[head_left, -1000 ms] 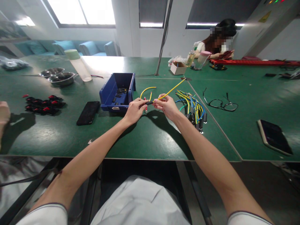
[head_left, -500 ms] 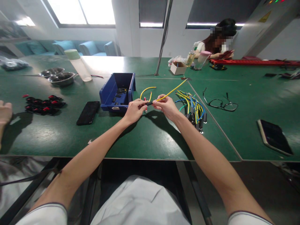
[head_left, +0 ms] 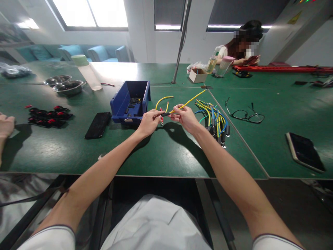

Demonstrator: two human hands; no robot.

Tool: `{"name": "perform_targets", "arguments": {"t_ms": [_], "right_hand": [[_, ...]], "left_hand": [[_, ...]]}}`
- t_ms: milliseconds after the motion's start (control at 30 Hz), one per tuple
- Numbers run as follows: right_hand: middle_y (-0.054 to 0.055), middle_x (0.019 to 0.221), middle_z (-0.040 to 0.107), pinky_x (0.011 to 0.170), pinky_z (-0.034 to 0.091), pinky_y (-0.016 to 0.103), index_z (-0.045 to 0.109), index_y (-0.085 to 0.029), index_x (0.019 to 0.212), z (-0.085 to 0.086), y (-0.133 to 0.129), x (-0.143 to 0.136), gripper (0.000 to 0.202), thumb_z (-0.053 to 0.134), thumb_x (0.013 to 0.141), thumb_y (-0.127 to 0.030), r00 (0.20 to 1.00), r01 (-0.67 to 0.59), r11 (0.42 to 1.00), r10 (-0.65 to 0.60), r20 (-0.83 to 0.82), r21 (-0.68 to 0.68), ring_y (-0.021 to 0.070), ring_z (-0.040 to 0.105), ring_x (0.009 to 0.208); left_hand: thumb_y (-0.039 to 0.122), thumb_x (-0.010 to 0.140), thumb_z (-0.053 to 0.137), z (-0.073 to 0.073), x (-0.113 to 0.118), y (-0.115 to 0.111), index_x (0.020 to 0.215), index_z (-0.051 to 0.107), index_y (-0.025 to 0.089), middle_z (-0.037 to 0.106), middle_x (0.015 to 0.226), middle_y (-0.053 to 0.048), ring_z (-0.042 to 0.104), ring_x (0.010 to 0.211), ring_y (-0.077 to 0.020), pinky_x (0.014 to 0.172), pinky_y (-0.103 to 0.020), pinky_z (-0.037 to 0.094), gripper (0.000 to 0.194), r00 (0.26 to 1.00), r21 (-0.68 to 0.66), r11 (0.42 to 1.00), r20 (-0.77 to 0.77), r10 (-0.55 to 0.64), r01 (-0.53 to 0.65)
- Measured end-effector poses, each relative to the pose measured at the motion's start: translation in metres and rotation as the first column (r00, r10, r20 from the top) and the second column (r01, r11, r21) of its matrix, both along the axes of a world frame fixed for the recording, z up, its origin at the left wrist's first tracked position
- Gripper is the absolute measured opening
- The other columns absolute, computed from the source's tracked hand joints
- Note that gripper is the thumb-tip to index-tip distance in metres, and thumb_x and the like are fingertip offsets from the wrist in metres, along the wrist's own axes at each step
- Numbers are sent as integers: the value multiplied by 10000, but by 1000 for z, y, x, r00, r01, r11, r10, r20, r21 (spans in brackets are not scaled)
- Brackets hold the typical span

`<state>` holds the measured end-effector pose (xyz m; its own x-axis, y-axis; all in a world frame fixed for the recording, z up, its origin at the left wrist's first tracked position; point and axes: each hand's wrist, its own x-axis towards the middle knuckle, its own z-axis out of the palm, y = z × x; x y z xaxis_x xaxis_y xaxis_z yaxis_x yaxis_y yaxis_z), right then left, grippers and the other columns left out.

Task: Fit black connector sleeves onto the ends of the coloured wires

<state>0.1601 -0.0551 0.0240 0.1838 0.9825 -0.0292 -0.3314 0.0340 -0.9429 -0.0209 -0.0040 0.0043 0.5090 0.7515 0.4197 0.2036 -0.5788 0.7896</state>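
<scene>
Between my hands a yellow wire (head_left: pixel 193 98) slants up to the right, a black sleeve (head_left: pixel 165 114) around its lower left end. My left hand (head_left: pixel 150 122) pinches the sleeve's left end. Thumb and fingers of my right hand (head_left: pixel 185 116) are closed on the wire just right of the sleeve. Behind my left hand lie short yellow wires (head_left: pixel 164 98). A small red item (head_left: pixel 162 119) is partly hidden below the sleeve. Right of my right hand rests a bundle of yellow, blue and green wires (head_left: pixel 214 119) with black sleeves and metal lugs.
A blue bin (head_left: pixel 130 100) holds small black pieces. Left of it lie a black phone (head_left: pixel 98 125) and black-and-red parts (head_left: pixel 49 117). Eyeglasses (head_left: pixel 245 115) and another phone (head_left: pixel 305 151) lie rightward. A co-worker's hand (head_left: pixel 6 125) is at the left edge; another person (head_left: pixel 240 45) sits opposite.
My left hand has shifted slightly left along the black sleeve, baring more of it. The wire's far end has dipped a little. The co-worker's hand at left has moved slightly inward.
</scene>
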Motion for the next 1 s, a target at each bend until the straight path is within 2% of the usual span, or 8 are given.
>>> {"name": "perform_targets", "arguments": {"t_ms": [167,367,700,1000], "right_hand": [[-10,715,673,600,561,242,523,-210,803,-7,2,3,368,825,659,-364,999,27,998,-29,38,64,137,689,641],[0,738,688,619,569,241,557,-194,798,-11,3,5,390,845,612,-380,998,22,997,-27,64,80,150,705,689],[3,739,689,613,565,238,550,-194,809,-11,4,4,333,815,664,-334,997,41,997,-45,67,59,140,698,668],[4,775,697,641,567,251,542,-202,827,-12,3,1,375,814,651,-390,995,3,996,-11,95,87,145,701,708]], "left_hand": [[206,865,538,-1,1,0,1119,712,171,641,900,-56,607,669,-103,648,-230,525,310,1000,17,999,6,28,-28],[194,852,547,-1,1,-1,1073,728,168,649,875,-53,601,671,-106,651,-226,516,287,999,57,998,9,41,-41],[139,819,530,3,2,-4,1046,738,162,661,843,-49,585,661,-110,631,-223,485,309,996,124,989,-25,80,-76],[98,724,571,6,3,-10,926,755,146,662,741,-22,545,602,-97,600,-218,442,278,983,152,972,-24,184,-178]]}}
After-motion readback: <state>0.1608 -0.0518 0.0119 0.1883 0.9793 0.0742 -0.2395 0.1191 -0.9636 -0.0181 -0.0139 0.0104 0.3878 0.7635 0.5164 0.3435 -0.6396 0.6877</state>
